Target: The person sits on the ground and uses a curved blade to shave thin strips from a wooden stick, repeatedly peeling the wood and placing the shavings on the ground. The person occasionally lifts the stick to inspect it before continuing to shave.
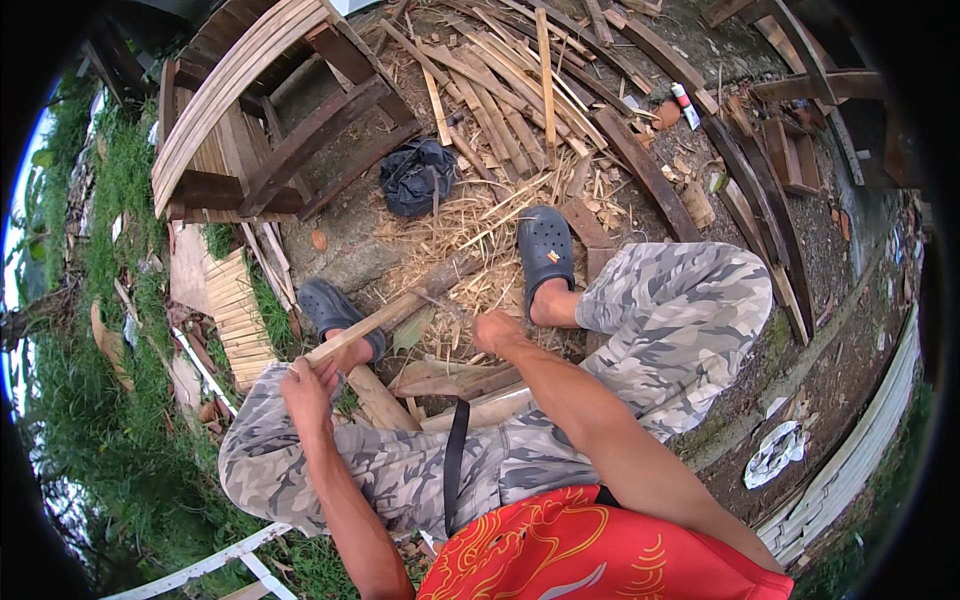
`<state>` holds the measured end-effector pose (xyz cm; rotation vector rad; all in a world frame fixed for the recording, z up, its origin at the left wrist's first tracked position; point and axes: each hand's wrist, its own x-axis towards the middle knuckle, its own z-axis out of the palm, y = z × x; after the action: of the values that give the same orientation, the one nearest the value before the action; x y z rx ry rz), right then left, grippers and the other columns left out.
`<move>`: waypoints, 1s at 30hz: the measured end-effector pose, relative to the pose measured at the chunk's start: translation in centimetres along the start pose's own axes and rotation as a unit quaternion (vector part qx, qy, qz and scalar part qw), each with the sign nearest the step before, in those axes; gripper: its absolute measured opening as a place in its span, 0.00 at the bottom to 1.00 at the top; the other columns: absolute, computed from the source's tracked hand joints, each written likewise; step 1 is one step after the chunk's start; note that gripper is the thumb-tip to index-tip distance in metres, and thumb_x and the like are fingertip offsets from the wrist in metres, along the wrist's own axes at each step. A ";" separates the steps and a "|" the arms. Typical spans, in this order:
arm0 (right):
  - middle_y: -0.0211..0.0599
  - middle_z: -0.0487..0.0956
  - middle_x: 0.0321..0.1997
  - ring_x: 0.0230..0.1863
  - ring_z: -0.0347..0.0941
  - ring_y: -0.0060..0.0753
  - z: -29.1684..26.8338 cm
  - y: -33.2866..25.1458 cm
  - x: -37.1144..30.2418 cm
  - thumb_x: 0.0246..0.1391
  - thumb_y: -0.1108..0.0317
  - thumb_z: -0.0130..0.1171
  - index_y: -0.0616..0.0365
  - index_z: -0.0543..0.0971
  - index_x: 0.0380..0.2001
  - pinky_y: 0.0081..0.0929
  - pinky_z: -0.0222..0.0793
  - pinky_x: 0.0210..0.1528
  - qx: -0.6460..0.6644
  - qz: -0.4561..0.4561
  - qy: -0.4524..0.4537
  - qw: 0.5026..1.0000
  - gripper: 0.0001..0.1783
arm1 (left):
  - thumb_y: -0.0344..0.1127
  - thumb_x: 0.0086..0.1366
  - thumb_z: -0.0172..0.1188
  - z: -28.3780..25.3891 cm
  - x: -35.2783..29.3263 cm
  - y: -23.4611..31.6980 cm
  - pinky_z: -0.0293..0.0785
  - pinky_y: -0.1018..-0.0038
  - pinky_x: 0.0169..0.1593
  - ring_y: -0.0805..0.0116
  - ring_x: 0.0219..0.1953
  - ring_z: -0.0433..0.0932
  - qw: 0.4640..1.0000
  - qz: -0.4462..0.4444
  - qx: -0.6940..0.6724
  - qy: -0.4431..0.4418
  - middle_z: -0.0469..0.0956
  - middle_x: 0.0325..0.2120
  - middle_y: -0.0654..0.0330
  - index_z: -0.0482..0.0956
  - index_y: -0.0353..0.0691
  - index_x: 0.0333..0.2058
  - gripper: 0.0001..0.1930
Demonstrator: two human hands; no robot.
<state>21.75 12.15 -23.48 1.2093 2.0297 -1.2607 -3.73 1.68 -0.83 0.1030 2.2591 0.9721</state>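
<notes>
My left hand (308, 395) is closed round the near end of a pale wooden strip (372, 322), beside my left knee. The strip slants away to the right, its far end near wood shavings (440, 245) on the ground between my feet. My right hand (497, 332) is closed on a knife; its handle is hidden in the fist. The thin dark blade (440, 303) points left and lies against or just above the strip; contact is hard to tell. Dark clogs (547, 250) are on my feet, on either side of the strip.
A slatted wooden frame (310, 150) stands at the far left, near a crumpled black plastic bag (417, 178). Loose wood strips (500, 90) pile up beyond my feet. Dark beams (650, 170) lie on the right, near a red-and-white tube (686, 105). Grass (120, 400) borders the left.
</notes>
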 end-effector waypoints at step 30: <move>0.58 0.81 0.25 0.30 0.81 0.61 -1.3 -9.3 -1.1 0.61 0.62 0.50 0.66 0.82 0.30 0.52 0.78 0.38 0.048 -0.175 0.029 0.983 0.18 | 0.36 0.74 0.48 0.2 -3.4 -0.7 0.81 0.70 0.48 0.57 0.45 0.83 0.993 -0.058 -0.073 -0.070 0.80 0.43 0.42 0.71 0.17 0.51 0.21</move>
<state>14.40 10.98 -17.67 0.9655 2.3205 -1.5156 -0.80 0.23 0.47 -0.0233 2.0366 1.0318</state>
